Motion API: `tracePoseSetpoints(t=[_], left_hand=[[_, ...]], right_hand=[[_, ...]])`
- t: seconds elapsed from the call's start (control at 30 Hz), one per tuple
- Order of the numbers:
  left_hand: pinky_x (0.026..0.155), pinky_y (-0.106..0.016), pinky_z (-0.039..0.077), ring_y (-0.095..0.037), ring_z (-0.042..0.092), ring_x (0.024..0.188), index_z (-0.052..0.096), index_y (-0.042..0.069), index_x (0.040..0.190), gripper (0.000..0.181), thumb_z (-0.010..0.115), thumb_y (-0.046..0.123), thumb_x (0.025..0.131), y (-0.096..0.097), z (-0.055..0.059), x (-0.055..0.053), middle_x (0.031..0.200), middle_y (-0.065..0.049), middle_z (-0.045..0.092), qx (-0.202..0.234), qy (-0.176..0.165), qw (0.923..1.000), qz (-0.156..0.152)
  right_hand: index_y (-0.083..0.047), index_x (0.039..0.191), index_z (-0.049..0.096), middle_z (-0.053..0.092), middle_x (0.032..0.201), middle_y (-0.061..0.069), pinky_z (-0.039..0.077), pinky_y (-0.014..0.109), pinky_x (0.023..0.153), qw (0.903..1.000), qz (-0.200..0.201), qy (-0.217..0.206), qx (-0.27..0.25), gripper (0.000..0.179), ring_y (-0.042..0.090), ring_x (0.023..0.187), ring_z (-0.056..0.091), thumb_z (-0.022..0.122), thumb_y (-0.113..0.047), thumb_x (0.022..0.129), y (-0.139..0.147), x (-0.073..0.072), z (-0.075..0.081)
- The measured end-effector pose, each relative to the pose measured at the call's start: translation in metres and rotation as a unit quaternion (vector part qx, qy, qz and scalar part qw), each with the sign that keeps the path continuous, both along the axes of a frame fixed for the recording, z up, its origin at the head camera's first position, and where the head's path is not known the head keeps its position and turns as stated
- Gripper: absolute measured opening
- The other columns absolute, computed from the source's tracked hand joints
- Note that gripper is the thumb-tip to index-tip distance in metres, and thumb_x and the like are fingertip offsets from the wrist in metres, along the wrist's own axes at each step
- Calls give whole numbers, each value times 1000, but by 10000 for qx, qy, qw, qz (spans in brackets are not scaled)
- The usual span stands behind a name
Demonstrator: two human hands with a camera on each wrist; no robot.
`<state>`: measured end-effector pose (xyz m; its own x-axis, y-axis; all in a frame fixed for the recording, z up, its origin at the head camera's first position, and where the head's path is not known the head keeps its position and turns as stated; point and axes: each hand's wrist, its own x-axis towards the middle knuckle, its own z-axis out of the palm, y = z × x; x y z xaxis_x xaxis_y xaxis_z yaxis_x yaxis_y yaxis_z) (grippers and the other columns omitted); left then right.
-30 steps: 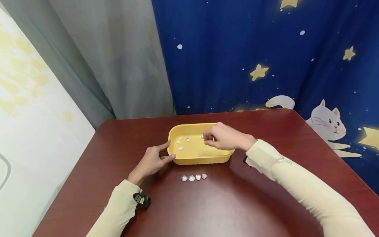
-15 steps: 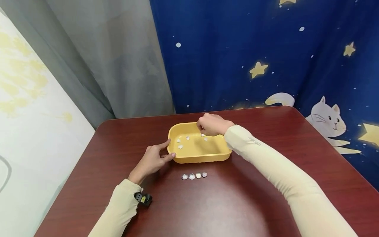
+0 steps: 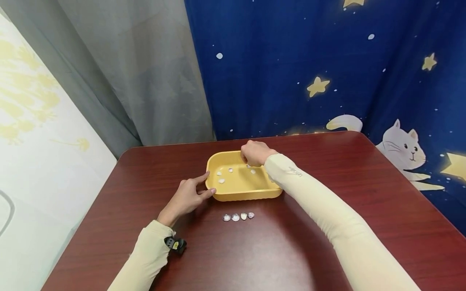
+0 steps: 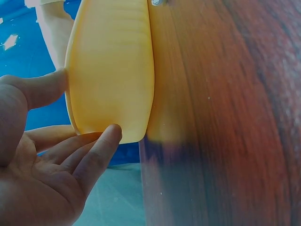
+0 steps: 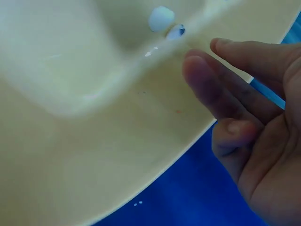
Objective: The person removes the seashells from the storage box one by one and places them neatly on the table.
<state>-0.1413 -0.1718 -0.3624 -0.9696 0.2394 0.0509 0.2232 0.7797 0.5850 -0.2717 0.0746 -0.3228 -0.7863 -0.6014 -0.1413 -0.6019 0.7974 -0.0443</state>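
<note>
A yellow oval basin (image 3: 238, 196) stands on the table with several small pale seashells (image 3: 221, 181) scattered on its floor. My left hand (image 3: 187, 198) holds the basin's left end, thumb and fingers spread across its corner; the left wrist view shows fingertips on the outer wall. Over the back right of the basin reaches my right hand (image 3: 256, 153). In the right wrist view its thumb and forefinger are apart with nothing between them, close to a white seashell (image 5: 161, 19) and a smaller dark-marked seashell (image 5: 176, 32). In the head view the right fingertips are mostly hidden.
In front of the basin, several seashells (image 3: 235, 217) lie in a short row on the dark red wooden table (image 3: 204, 258). Grey and blue curtains (image 3: 273, 72) hang behind the table's far edge. A white wall (image 3: 43, 173) is on the left.
My right hand has moved back and left within the basin, uncovering a seashell on its floor. The left hand stays on the basin's left end.
</note>
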Motion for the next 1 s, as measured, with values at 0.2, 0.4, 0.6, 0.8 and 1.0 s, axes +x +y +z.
tracePoseSetpoints(t=[0.2,0.4,0.6,0.8,1.0], left_hand=[[77,-30,47,-19,55,76,46,7,150,70,71,38,93,0,0,1,148,-16,55,21,-48,10000,0],[78,-29,48,-17,54,75,45,8,151,70,72,37,93,0,-2,3,146,-16,57,81,-138,9999,27],[69,-27,48,-16,44,61,44,10,152,70,71,38,93,1,-1,2,126,-18,68,129,-213,9997,41],[63,-25,46,-16,41,58,43,11,153,70,70,38,94,1,0,0,94,-14,68,127,-260,9995,90],[55,-24,41,-12,34,51,45,10,152,69,71,37,94,-1,-1,-2,93,-14,67,158,-194,9997,81]], right_hand=[[-16,87,78,74,92,-1,54,36,73,9997,-225,39,67,18,18,85,62,71,0,84,-3,-2,-11],[-19,77,77,74,89,-1,54,37,74,9995,-228,148,138,20,19,81,61,72,0,80,-5,-5,-22],[-21,64,71,73,82,-1,54,37,73,9990,-279,292,205,26,19,78,61,72,2,76,-6,-10,-30],[-19,62,69,72,78,0,54,36,71,9984,-131,509,209,26,18,74,60,70,0,79,-7,-11,-32],[-18,64,68,69,73,-1,52,34,66,9986,-40,494,156,23,16,69,59,77,-9,84,-9,-11,-33]])
